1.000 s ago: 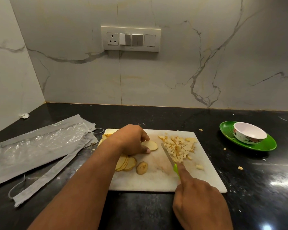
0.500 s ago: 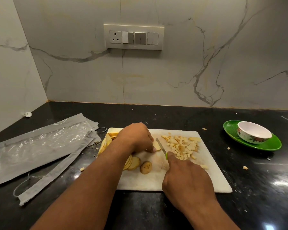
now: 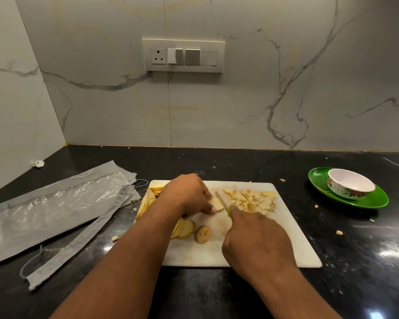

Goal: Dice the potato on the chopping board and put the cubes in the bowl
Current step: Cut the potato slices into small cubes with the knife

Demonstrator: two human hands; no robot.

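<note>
On the chopping board [image 3: 293, 245], a potato slice [image 3: 217, 203] was pinned by the left hand [image 3: 187, 194]; a knife [image 3: 221, 200] was gripped by the right hand [image 3: 256, 238]; cubes [image 3: 251, 199] lay at 1 o'clock, the bowl [image 3: 350, 186] at 3 o'clock

A glossy black stone tabletop [image 3: 217, 162] fills the lower half of the frame, catching bright glints at lower right. Behind it rise grey-veined pale marble walls [image 3: 286, 88] meeting in a corner at left. A cream switch-and-socket panel [image 3: 183, 55] sits upper centre.
</note>
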